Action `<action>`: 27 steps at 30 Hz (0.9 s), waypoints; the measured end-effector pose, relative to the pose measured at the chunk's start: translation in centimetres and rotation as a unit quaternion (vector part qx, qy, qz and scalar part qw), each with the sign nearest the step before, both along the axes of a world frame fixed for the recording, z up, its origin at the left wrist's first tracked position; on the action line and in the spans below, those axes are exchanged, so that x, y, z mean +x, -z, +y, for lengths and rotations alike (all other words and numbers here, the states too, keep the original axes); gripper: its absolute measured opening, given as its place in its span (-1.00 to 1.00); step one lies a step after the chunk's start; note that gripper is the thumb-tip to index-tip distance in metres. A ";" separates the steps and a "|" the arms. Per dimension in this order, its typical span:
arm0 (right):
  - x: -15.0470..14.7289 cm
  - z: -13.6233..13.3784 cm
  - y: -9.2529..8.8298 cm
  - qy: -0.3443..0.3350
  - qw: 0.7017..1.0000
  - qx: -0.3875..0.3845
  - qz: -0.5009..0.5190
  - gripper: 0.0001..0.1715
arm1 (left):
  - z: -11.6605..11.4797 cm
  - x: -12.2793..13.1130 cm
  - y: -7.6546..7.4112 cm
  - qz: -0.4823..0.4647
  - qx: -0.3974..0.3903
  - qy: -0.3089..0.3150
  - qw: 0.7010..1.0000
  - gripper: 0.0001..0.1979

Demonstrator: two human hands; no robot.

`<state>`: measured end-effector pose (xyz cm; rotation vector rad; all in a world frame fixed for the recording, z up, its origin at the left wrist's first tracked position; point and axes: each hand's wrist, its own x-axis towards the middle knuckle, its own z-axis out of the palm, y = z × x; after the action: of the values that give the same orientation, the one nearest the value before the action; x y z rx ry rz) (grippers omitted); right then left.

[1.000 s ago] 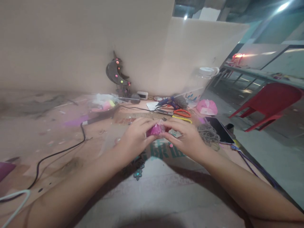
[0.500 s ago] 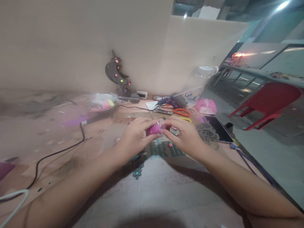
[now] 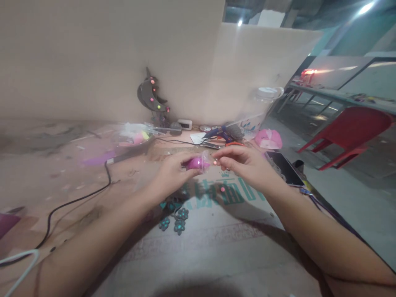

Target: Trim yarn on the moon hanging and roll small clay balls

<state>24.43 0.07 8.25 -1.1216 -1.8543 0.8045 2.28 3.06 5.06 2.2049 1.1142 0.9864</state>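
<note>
In my left hand [image 3: 173, 169], closed, is a bright purple lump in clear plastic [image 3: 196, 163], held between thumb and fingers. A little to its right, my right hand [image 3: 241, 163] has thumb and forefinger pinched, with a small orange ball [image 3: 215, 163] at the tips. Below the hands a pink ball [image 3: 222, 189] lies on the printed board [image 3: 198, 251]. Grey flower shapes with turquoise centres [image 3: 179, 226] lie nearer to me, left of the middle. Against the back wall stands a dark crescent moon [image 3: 145, 95] dotted with coloured balls.
Behind my hands lie a glue gun [image 3: 216, 132] and orange-handled scissors [image 3: 234, 144]. A clear lidded jug [image 3: 256, 111], a pink bundle [image 3: 268, 139] and a dark tablet [image 3: 286, 169] are at right. A black cable [image 3: 77, 200] crosses the left side. Beyond stands a red chair [image 3: 355, 132].
My right hand has moved away from the plastic-wrapped lump, and an orange ball now shows at its fingertips. My left hand has shifted slightly left, still holding the lump. More flower shapes are visible.
</note>
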 end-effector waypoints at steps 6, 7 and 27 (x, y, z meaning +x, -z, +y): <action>-0.6 -0.5 0.9 -0.012 0.960 0.237 -0.150 -0.84 | -0.5 0.3 0.7 -0.006 0.091 0.020 0.996 -0.66; -0.5 -0.5 1.0 -0.018 0.956 0.242 -0.165 -0.82 | -0.6 0.3 0.8 -0.006 0.095 0.020 0.995 -0.66; -0.4 -0.6 0.0 -0.102 0.992 -0.030 -0.075 -0.83 | -0.5 0.5 0.8 0.021 0.005 0.047 0.999 -0.76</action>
<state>23.99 -0.51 8.25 -1.0654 -2.1076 0.9171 2.82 2.59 4.27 2.2740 1.0153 0.9129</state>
